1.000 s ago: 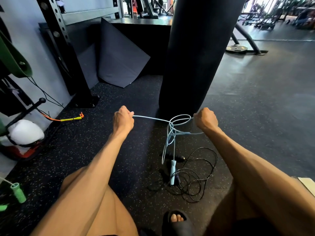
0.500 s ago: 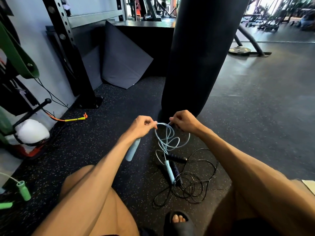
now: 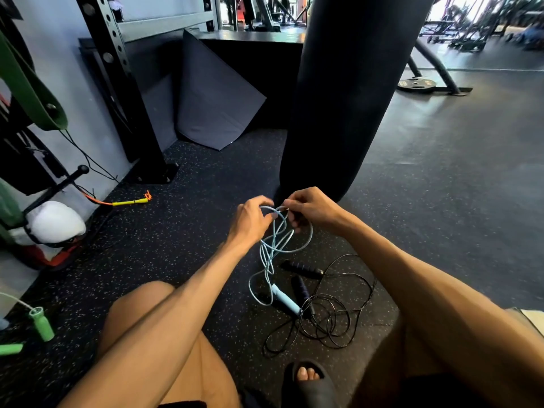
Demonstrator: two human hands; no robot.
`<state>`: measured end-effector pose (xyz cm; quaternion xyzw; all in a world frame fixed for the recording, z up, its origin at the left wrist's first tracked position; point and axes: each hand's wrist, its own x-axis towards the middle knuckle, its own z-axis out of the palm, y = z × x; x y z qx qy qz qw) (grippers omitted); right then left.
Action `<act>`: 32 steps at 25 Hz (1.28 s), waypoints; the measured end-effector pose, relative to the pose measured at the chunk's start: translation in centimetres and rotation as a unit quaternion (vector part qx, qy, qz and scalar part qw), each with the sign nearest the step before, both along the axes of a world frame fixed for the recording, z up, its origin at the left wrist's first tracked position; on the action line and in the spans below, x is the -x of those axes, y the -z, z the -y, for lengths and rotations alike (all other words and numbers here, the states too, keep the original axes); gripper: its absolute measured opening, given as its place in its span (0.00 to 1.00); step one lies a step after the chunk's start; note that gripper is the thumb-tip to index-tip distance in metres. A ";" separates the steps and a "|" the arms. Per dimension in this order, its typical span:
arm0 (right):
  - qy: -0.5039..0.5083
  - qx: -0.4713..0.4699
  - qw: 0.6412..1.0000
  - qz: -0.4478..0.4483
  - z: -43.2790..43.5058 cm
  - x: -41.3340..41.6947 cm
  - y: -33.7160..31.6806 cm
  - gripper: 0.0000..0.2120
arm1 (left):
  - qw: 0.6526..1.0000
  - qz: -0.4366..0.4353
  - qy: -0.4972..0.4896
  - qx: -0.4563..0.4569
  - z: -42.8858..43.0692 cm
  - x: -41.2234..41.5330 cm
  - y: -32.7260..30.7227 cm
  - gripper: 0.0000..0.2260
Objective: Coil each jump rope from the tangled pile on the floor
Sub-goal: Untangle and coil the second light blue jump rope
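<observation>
left hand (image 3: 250,222) and right hand (image 3: 312,210) almost touching, both pinching the top of blue rope (image 3: 276,245) loops; slack hangs straight down below the fingers; its handle (image 3: 284,300) lies on the floor against black rope (image 3: 332,313); judge next gather pulls upward

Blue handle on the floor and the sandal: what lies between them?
In the head view, loose loops of the black rope cross the floor between the blue handle and the sandal; otherwise only speckled floor shows there.
</observation>
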<state>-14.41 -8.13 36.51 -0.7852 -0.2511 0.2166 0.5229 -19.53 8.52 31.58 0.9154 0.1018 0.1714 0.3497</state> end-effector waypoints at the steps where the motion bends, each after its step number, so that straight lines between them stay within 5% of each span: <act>1: -0.006 0.002 1.000 -0.004 0.1 0.1 0.0 0.13 | 1.000 0.000 0.010 -0.020 0.0 0.0 0.0 0.07; 7: 0.047 0.051 0.993 0.092 0.5 -0.9 0.1 0.11 | 0.996 0.029 0.072 0.037 -0.2 -0.1 -0.2 0.04; 12: -0.019 0.142 0.983 0.119 1.0 -1.2 0.2 0.11 | 0.993 0.009 0.091 0.076 -0.4 0.1 -0.3 0.04; 19: 0.082 0.099 0.987 0.094 1.3 -2.2 0.7 0.10 | 0.988 0.011 0.022 0.152 -1.7 -0.1 -0.3 0.03; 22: 0.130 0.088 0.974 0.165 1.6 -3.0 0.5 0.09 | 0.998 -0.007 0.007 0.069 -2.5 0.1 0.2 0.06; 28: 0.220 -0.015 0.961 0.165 2.0 -3.1 0.0 0.11 | 0.984 -0.083 0.127 -0.096 -1.5 0.8 1.0 0.09; 32: 0.211 -0.018 0.957 0.198 2.3 -3.2 -0.4 0.09 | 0.971 -0.183 0.145 -0.060 -1.3 0.9 1.1 0.23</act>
